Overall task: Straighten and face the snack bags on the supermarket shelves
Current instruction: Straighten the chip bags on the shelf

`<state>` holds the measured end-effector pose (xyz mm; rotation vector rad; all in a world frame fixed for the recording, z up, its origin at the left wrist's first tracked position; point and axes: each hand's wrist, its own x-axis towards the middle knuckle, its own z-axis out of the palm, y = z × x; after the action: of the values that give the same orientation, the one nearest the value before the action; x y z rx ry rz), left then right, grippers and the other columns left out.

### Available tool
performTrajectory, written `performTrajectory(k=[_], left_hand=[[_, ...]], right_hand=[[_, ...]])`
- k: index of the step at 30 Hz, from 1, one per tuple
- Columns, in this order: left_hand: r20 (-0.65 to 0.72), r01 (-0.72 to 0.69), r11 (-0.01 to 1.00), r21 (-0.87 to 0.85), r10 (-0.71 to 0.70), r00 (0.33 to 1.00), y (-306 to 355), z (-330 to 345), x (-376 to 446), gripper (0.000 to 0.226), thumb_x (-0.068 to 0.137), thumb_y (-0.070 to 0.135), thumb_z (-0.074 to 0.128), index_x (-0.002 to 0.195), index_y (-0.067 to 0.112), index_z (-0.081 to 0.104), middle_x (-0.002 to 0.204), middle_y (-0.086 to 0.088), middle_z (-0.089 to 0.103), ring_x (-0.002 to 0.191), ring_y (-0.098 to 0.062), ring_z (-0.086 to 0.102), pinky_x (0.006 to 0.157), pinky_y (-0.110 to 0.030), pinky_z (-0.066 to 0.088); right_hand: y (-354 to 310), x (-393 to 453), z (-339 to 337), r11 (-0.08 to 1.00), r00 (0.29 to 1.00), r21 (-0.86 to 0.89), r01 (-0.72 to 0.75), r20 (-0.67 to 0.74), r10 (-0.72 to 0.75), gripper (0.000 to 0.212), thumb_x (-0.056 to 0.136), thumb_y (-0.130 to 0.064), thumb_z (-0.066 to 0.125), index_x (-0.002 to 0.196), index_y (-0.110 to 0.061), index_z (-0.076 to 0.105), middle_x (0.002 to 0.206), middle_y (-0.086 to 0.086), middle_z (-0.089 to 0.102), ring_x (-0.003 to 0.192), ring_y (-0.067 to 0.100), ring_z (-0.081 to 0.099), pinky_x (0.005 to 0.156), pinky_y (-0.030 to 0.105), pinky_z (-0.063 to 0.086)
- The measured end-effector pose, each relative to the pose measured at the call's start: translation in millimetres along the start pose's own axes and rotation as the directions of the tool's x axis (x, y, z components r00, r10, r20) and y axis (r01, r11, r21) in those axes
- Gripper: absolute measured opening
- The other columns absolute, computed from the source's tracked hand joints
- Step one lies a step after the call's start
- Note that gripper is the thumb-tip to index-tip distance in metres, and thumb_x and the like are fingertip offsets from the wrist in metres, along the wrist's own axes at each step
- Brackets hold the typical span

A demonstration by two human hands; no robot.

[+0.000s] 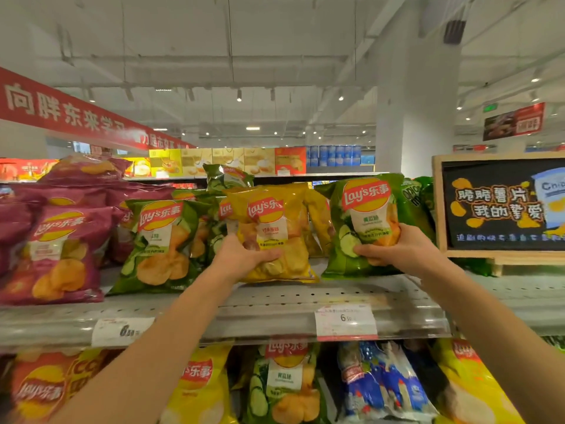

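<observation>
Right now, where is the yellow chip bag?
Head view, centre of the top shelf: the yellow bag stands gripped by the left hand, between two green bags.

On the grey perforated shelf the left hand gripped the lower front of a yellow Lay's bag standing upright. At its three o'clock the right hand held a green cucumber Lay's bag, also upright and facing out. At nine o'clock another green bag leaned, then purple bags. A price tag hung at six o'clock.
</observation>
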<state>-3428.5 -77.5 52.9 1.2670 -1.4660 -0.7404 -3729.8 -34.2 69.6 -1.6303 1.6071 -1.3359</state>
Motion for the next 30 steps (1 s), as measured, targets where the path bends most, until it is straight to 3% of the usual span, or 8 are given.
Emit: performTrajectory(k=[2,5,10,14,16,23,26,30], left_hand=[[0.041,0.008,1.000,0.007,-0.009,0.999,3,19,9,0.058,0.060,0.038,0.094,0.105,0.028,0.059,0.102,0.009,0.067,0.100,-0.013,0.063,0.078,-0.029,0.051],[0.084,0.045,0.997,0.059,-0.050,0.995,9,45,23,0.067,0.058,0.047,0.093,0.106,0.024,0.053,0.107,0.005,0.063,0.098,-0.014,0.059,0.078,-0.032,0.047],[0.139,0.106,0.994,-0.014,-0.103,0.985,12,72,44,0.104,0.064,0.041,0.092,0.143,0.010,0.031,0.135,0.000,0.051,0.112,-0.018,0.048,0.086,-0.034,0.040],[0.155,0.136,0.991,-0.015,-0.132,0.979,4,77,52,0.121,0.067,0.041,0.090,0.154,0.005,0.014,0.150,-0.008,0.044,0.133,-0.026,0.045,0.101,-0.039,0.041],[0.170,0.136,0.991,0.001,-0.134,0.976,3,77,53,0.123,0.066,0.043,0.090,0.154,0.005,0.012,0.151,-0.008,0.043,0.135,-0.027,0.044,0.103,-0.039,0.041],[0.132,0.085,0.988,0.131,-0.102,0.986,0,58,43,0.083,0.070,0.054,0.084,0.129,0.006,0.050,0.122,-0.006,0.060,0.107,-0.022,0.057,0.076,-0.033,0.047],[0.093,-0.045,0.969,0.242,0.023,0.995,-2,32,28,0.038,0.085,0.050,0.072,0.089,0.014,0.062,0.092,-0.001,0.065,0.088,-0.019,0.061,0.073,-0.033,0.048],[0.085,-0.252,0.835,0.490,0.243,0.966,-4,-19,-16,0.054,0.094,0.056,0.054,0.065,0.010,0.058,0.059,-0.003,0.048,0.059,-0.019,0.051,0.058,-0.031,0.037]], right_hand=[[-1,-13,-11,0.999,0.999,0.025,0.022,-0.025,-0.021,0.091,0.033,-0.058,0.088,0.114,-0.023,0.067,0.097,-0.004,0.077,0.082,0.013,0.076,0.078,0.034,0.062],[0,-32,-22,0.995,0.997,0.063,0.072,-0.042,-0.069,0.092,0.032,-0.058,0.087,0.114,-0.023,0.065,0.097,-0.005,0.076,0.079,0.008,0.075,0.063,0.021,0.058],[7,-51,-28,0.991,0.996,0.101,0.092,-0.024,-0.090,0.086,0.039,-0.052,0.088,0.116,-0.021,0.067,0.095,-0.005,0.079,0.086,0.012,0.076,0.076,0.031,0.063],[13,-57,-27,0.992,0.995,0.083,0.098,-0.036,-0.095,0.083,0.047,-0.050,0.088,0.121,-0.020,0.065,0.105,-0.004,0.076,0.096,0.015,0.074,0.084,0.036,0.063],[15,-59,-25,0.990,0.994,0.089,0.109,-0.036,-0.106,0.083,0.047,-0.050,0.087,0.121,-0.019,0.065,0.104,-0.003,0.077,0.091,0.012,0.074,0.076,0.029,0.063],[9,-60,-8,0.990,0.993,0.087,0.110,-0.056,-0.105,0.091,0.041,-0.058,0.088,0.120,-0.021,0.063,0.104,-0.004,0.076,0.089,0.011,0.075,0.079,0.033,0.063],[0,-58,5,0.986,0.993,0.125,0.107,-0.066,-0.099,0.097,0.035,-0.061,0.089,0.119,-0.019,0.065,0.105,-0.001,0.077,0.091,0.019,0.076,0.085,0.042,0.062],[-19,-54,33,0.981,0.991,0.144,0.131,-0.044,-0.126,0.090,0.041,-0.056,0.092,0.120,-0.021,0.066,0.105,-0.003,0.077,0.092,0.018,0.075,0.086,0.042,0.062]])
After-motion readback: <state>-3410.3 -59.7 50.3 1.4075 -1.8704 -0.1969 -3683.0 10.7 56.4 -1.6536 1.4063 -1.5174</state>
